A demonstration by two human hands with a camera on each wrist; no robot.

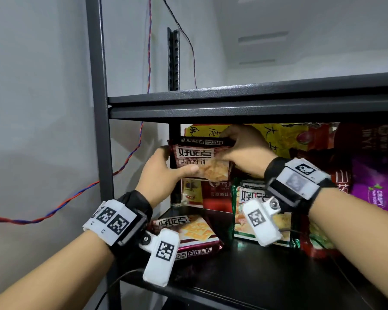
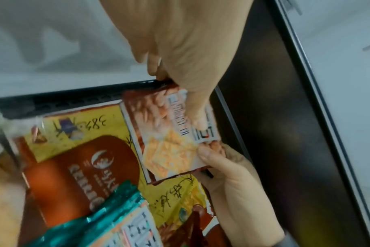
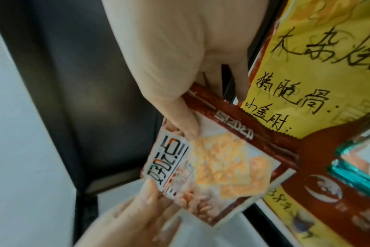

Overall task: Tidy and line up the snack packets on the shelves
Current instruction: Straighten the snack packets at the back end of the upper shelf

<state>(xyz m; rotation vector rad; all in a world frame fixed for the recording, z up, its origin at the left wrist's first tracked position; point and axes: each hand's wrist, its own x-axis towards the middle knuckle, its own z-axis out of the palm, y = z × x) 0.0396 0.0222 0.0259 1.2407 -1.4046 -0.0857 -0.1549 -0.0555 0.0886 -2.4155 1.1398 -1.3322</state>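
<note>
A brown cracker packet [image 1: 202,157] is held upright in the air at the left end of the shelf, in front of a big yellow and red bag [image 1: 282,137]. My left hand [image 1: 177,167] grips its lower left corner, thumb on the front. My right hand [image 1: 230,151] pinches its upper right edge. In the left wrist view the packet [image 2: 173,138] sits between the left hand [image 2: 222,167] below and the right hand [image 2: 190,66] above. The right wrist view shows the packet [image 3: 211,167] and my right hand [image 3: 175,83] gripping its edge. A second brown cracker packet [image 1: 188,233] lies flat on the shelf board [image 1: 267,276].
A green packet [image 1: 253,220] stands upright behind my right wrist, and a purple yam crisp bag [image 1: 379,189] stands at the right. The upper shelf [image 1: 233,104] hangs close above the hands. A black upright post [image 1: 99,130] and red-blue wires [image 1: 130,153] are at the left.
</note>
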